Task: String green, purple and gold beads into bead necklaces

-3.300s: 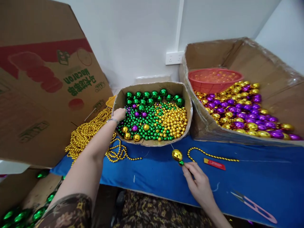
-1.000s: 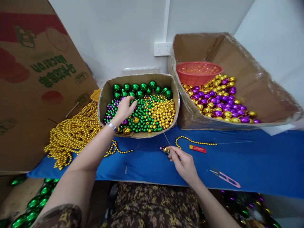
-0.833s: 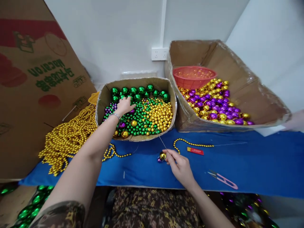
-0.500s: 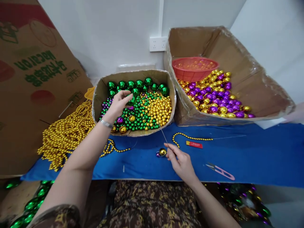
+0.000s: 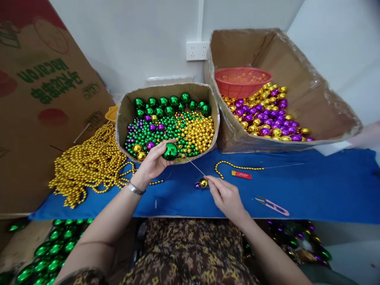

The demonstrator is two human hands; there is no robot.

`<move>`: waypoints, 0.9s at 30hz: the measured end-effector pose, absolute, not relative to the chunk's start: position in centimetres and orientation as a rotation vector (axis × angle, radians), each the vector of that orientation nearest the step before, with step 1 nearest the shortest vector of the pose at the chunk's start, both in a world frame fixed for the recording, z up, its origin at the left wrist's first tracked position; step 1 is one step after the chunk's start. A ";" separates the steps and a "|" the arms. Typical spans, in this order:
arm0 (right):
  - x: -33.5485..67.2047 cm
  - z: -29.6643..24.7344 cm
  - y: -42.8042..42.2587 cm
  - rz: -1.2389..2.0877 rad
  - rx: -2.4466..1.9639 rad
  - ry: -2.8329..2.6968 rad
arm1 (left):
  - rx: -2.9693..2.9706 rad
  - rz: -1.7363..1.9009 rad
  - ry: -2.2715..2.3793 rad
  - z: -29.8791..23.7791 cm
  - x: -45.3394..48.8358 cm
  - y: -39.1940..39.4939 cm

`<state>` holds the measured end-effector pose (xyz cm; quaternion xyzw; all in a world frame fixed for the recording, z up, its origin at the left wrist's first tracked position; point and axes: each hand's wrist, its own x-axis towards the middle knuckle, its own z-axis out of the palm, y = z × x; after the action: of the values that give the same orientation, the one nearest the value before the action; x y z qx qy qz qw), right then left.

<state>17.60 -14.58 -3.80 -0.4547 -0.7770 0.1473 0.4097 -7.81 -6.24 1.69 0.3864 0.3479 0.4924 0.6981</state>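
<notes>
My left hand [image 5: 152,163] grips a large shiny green ball [image 5: 171,151] just in front of the small cardboard box [image 5: 121,127] of green, gold and purple beads. My right hand [image 5: 226,196] pinches a thin needle [image 5: 194,166] whose tip points up at the green ball. A gold bead [image 5: 203,182] and a small purple one sit on the thread beside my right fingers, on the blue cloth [image 5: 311,186].
A heap of gold bead strings [image 5: 89,162] lies left of the small box. A big carton [image 5: 299,99] at right holds purple and gold balls and a red basket [image 5: 242,81]. A red lighter [image 5: 241,174], a gold bead strand [image 5: 237,166] and pink snips [image 5: 273,206] lie on the cloth.
My left hand lifted a large green ball out of the bead box and drew it toward me, up to the needle tip. My right hand stayed near the threaded gold bead.
</notes>
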 end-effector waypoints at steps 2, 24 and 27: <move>17.7 -3.8 -14.6 0.355 -1.157 -1.970 | 0.873 1.097 0.784 1.8 -7.8 -6.3; 17.8 -5.0 -14.4 0.451 -1.079 -1.996 | 1.232 1.077 0.837 -0.2 -4.7 -9.3; 17.8 -5.5 -14.5 0.349 -1.124 -2.021 | 1.170 1.104 0.828 -0.7 -4.7 -9.6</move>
<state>17.85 -14.50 -5.46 -0.4424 -0.7954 0.1372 0.3909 -4.68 -9.57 -0.72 0.5082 0.3597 0.4798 0.6181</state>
